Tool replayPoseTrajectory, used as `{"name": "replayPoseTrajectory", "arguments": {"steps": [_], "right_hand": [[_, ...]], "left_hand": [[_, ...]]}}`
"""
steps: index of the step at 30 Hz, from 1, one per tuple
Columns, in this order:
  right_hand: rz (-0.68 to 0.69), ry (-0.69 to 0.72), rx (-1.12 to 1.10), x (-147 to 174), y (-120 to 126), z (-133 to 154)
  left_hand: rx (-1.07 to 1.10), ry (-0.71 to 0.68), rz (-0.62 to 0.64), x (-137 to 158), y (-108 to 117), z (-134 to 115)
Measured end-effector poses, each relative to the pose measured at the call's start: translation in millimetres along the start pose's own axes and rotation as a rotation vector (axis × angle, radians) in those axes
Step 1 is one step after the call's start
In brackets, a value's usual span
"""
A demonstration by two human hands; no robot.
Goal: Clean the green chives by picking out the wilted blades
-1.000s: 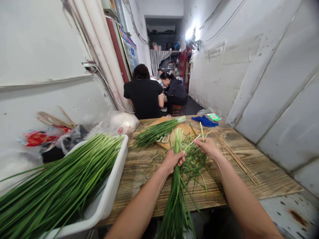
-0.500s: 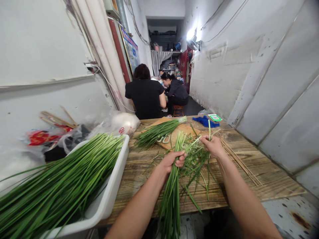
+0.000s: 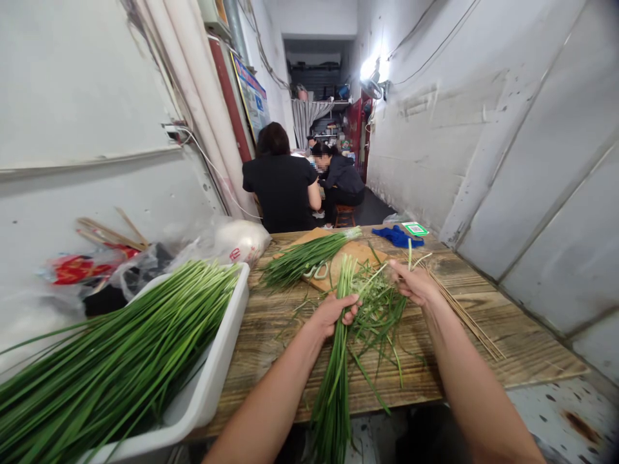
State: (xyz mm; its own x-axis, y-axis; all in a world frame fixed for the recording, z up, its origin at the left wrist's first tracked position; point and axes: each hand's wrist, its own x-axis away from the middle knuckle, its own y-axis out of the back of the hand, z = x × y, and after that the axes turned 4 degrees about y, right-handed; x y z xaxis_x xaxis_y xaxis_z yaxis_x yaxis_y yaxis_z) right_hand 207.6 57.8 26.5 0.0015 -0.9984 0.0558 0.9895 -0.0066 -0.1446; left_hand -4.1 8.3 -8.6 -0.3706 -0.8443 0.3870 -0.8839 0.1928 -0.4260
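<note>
QR-code card [image 3: 415,229] beyond the held greens [image 3: 335,370]

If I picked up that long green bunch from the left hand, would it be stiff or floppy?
The green bunch would probably flop at its leafy end, which droops past the edge of the table. Its pale end may feel stiffer, sticking out fairly straight beyond the left hand. It might also come apart, since no tie shows around it.
</note>
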Motion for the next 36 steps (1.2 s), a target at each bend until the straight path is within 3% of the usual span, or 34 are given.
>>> {"name": "replayPoseTrajectory", "arguments": {"steps": [3,6,14,19,24,27,32,36], "right_hand": [[0.096,-0.025,0.111,4.4,-4.5,-1.6],[0.069,-0.023,0.205,5.7,-7.2,-3.8],[0.122,0.002,0.195,8.9,-8.4,-0.7],[0.015,-0.029,0.165,6.5,-13.8,-3.7],[-0.077,0.033,0.228,6.7,-20.6,-9.0],[-0.056,0.01,0.164,4.6,-18.2,-8.3],[-0.17,0.001,0.003,-2.1,-8.3,-3.2],[0.005,0.012,-0.067,2.8,-8.4,-1.4]], "left_hand": [[-0.066,-0.063,-0.08,1.5,-3.5,1.1],[-0.146,-0.14,-0.137,2.8,-6.4,3.0],[-0.218,-0.206,-0.169,4.0,-8.1,4.3],[-0.325,-0.258,-0.196,1.7,-9.7,9.2],[-0.409,-0.272,-0.197,2.1,-12.0,10.9],[-0.407,-0.266,-0.21,2.0,-11.5,10.7],[-0.336,-0.251,-0.233,0.0,-9.6,11.5],[-0.238,-0.241,-0.202,0.3,-9.0,10.0]]}}
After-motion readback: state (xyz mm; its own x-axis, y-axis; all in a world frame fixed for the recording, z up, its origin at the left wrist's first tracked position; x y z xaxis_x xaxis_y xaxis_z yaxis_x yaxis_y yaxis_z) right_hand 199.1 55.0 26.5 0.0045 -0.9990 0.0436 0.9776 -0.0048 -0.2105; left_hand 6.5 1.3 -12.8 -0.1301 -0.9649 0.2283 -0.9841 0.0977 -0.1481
